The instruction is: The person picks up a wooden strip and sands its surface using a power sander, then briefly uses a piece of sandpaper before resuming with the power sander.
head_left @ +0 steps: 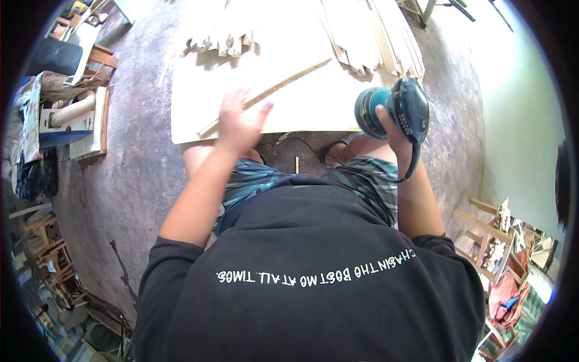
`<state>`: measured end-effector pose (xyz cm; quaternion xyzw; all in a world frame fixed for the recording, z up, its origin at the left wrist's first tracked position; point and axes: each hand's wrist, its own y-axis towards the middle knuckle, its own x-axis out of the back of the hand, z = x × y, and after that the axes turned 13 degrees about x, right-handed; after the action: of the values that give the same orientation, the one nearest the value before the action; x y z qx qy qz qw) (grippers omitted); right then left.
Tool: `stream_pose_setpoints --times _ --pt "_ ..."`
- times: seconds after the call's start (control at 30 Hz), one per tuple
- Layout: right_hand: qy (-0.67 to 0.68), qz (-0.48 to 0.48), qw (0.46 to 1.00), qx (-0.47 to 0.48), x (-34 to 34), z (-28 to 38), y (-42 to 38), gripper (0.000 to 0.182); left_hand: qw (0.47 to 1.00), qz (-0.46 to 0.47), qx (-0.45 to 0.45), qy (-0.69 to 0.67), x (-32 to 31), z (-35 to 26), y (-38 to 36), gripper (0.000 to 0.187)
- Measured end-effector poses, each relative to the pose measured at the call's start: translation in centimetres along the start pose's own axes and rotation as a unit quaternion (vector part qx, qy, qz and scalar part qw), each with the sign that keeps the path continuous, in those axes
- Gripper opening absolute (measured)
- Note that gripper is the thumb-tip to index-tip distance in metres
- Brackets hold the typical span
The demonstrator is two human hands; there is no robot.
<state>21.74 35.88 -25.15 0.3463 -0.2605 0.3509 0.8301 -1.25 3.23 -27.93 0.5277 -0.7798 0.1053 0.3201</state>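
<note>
My right hand (395, 130) grips a teal and black orbital sander (410, 108), raised near the front right of the white board (283, 114). The sander's pad faces left and its cord hangs down past my wrist. Across the board, a long thin wooden strip (295, 77) lies at a slant. Over the strip's nearer half is my left hand (241, 120), slightly blurred, its fingers stretched forward and the thumb apart; part of the strip is hidden behind it.
Several wooden strips (226, 43) lie at the board's back left, and more pale pieces (362, 51) at its back right. A machine with a ribbed hose (73, 112) stands to the left. Wooden frames (491, 235) and scraps sit at the lower right, beside a wall.
</note>
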Motion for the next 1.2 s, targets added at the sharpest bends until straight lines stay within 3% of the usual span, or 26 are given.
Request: stream_pose_setpoints --times 0.03,0.07,0.13,0.17,0.2,0.23,0.3,0.33,0.37,0.4,0.5,0.53,0.63,0.73,0.8,0.83,0.9,1.0,1.1,1.2 --pt "-0.043 0.031 0.999 -0.011 0.6 1.5 -0.9 0.065 0.993 0.029 0.007 -0.114 -1.2 -2.3 -0.5 0.049" --pt "-0.072 0.066 0.995 -0.013 0.3 3.7 -1.3 0.068 0.952 0.177 0.087 -0.235 -2.2 -5.0 -1.0 0.058" --pt "-0.129 0.277 0.95 -0.056 -1.4 12.7 3.0 0.074 0.945 0.202 0.007 -0.256 -3.9 -9.8 -1.5 0.062" --pt "0.015 0.161 0.975 0.155 -4.7 5.6 -0.1 0.07 0.908 0.275 0.021 -0.316 -3.9 -11.3 -0.8 0.065" --pt "0.103 0.164 0.974 0.117 -5.9 5.8 0.1 0.066 0.933 0.222 -0.04 -0.28 -3.9 -12.2 -0.2 0.062" --pt "0.189 0.162 0.965 0.076 -7.3 6.0 0.3 0.062 0.92 0.252 0.008 -0.3 -2.6 -12.7 0.4 0.064" --pt "0.141 0.106 0.974 0.141 -7.8 5.9 0.8 0.061 0.927 0.247 0.002 -0.281 -1.9 -12.2 1.7 0.066" --pt "0.114 0.075 0.976 0.17 -8.1 6.3 1.2 0.06 0.951 0.201 -0.079 -0.222 -1.5 -11.8 2.4 0.068" --pt "0.123 0.065 0.975 0.175 -7.5 7.1 1.3 0.061 0.952 0.191 -0.08 -0.227 -1.1 -11.5 2.3 0.068" --pt "0.049 0.082 0.971 0.217 -7.4 7.4 1.9 0.06 0.952 0.183 -0.081 -0.232 -0.8 -11.3 2.1 0.067" --pt "0.131 0.068 0.966 0.214 -8.5 7.5 1.7 0.059 0.959 0.146 -0.068 -0.233 -0.2 -11.2 1.3 0.066" --pt "0.117 0.062 0.963 0.236 -8.4 8.3 1.9 0.055 0.967 0.118 -0.073 -0.216 -0.2 -10.7 1.0 0.067" --pt "0.137 0.11 0.966 0.189 -9.9 7.7 1.6 0.05 0.977 0.085 -0.068 -0.186 -0.2 -9.4 0.7 0.06" --pt "0.097 0.1 0.962 0.236 -10.8 7.4 1.4 0.046 0.99 0.008 -0.063 -0.124 -1.2 -6.1 0.9 0.048" --pt "0.079 0.102 0.963 0.238 -11.6 5.4 1.1 0.047 0.999 -0.011 -0.002 0.053 -1.0 -2.7 1.7 0.048" --pt "0.073 0.104 0.967 0.222 -12.2 4.0 0.7 0.048 0.99 -0.039 -0.024 0.13 -0.6 -1.3 1.9 0.045" --pt "0.123 0.104 0.971 0.178 -12.6 2.4 0.8 0.052 0.98 0.05 0.002 0.191 -0.6 2.5 2.2 0.04" --pt "0.11 0.128 0.968 0.185 -11.5 2.1 4.4 0.068 0.969 0.146 0.008 0.2 -0.9 4.3 4.8 0.034" --pt "0.164 0.126 0.968 0.144 -10.6 2.5 8.4 0.07 0.963 0.139 -0.025 0.228 -1.7 4.4 7.5 0.033" --pt "0.151 0.115 0.973 0.134 -9.7 3.4 12.6 0.072 0.973 0.126 0.024 0.192 1.0 -0.1 9.0 0.035"
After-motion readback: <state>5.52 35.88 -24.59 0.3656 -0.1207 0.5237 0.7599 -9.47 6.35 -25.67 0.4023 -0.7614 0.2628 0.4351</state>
